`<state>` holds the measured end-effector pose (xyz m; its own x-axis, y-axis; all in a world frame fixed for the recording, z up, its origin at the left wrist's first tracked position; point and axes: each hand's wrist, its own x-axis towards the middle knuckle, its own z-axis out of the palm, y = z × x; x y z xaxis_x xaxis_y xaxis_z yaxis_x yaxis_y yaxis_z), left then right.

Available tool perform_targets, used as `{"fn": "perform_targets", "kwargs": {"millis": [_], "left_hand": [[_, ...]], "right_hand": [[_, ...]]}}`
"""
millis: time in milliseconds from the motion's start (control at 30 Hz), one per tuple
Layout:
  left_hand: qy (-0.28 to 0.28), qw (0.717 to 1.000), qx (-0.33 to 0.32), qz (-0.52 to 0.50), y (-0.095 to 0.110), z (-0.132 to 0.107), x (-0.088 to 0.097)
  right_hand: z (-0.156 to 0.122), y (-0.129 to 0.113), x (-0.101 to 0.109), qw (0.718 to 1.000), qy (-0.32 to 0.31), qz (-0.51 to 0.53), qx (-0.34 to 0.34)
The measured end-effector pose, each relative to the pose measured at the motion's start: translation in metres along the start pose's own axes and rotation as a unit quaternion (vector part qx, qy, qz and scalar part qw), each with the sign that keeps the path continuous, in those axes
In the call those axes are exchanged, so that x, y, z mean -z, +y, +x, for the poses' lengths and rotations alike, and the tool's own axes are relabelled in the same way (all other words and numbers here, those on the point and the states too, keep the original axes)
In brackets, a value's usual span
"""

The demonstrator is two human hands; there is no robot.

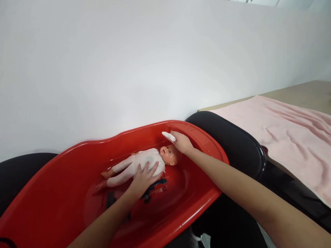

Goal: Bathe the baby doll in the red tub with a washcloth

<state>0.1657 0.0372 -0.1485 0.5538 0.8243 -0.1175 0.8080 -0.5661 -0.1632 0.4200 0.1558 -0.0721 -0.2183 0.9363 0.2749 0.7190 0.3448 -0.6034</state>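
A baby doll (169,155) with a white cloth body lies on its back in a red baby bathtub (64,172), its head toward the right end. My left hand (144,177) rests on the doll's chest with the fingers spread. Just above the doll's head, my right hand (182,142) is closed around a small white cloth (169,136). The fingertips of that hand are partly hidden. Dark printing shows on the tub floor beside the doll.
Black chairs (230,141) stand under and around the tub. To the right, a pink towel (292,134) is spread over a beige table (310,94). A white wall (129,62) rises right behind the tub. Something pale and plastic-like (205,239) shows below the tub's near rim.
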Motion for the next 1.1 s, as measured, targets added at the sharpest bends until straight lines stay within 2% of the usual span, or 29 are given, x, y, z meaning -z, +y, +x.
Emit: {"fn": "perform_targets", "kwargs": {"millis": [167,300,433,533,667,733,967,1100], "left_hand": [[-0.006,0.999,0.043,0.019,-0.009,0.013,0.027],[-0.021,0.997,0.050,0.059,-0.026,0.028,0.060],[-0.039,0.995,0.068,0.064,-0.052,0.047,0.090],[-0.069,0.991,0.100,0.062,-0.070,0.062,0.105],[-0.105,0.983,0.131,0.078,-0.089,0.077,0.112],[-0.106,0.980,0.138,0.093,-0.099,0.082,0.113],[-0.120,0.973,0.172,0.093,-0.127,0.092,0.111],[-0.134,0.971,0.180,0.084,-0.133,0.096,0.110]], "right_hand": [[-0.004,-0.002,0.002,0.997,0.035,0.006,0.070],[-0.005,-0.008,0.001,0.985,0.027,-0.028,0.167],[-0.009,-0.020,-0.004,0.960,-0.013,-0.078,0.268],[-0.011,-0.025,-0.008,0.957,-0.051,-0.085,0.274],[-0.014,-0.023,-0.012,0.979,-0.043,-0.038,0.197],[-0.014,-0.022,-0.013,0.982,-0.039,-0.036,0.182],[-0.013,-0.025,-0.014,0.958,-0.059,-0.134,0.246],[-0.017,-0.024,-0.023,0.924,-0.089,-0.181,0.326]]}}
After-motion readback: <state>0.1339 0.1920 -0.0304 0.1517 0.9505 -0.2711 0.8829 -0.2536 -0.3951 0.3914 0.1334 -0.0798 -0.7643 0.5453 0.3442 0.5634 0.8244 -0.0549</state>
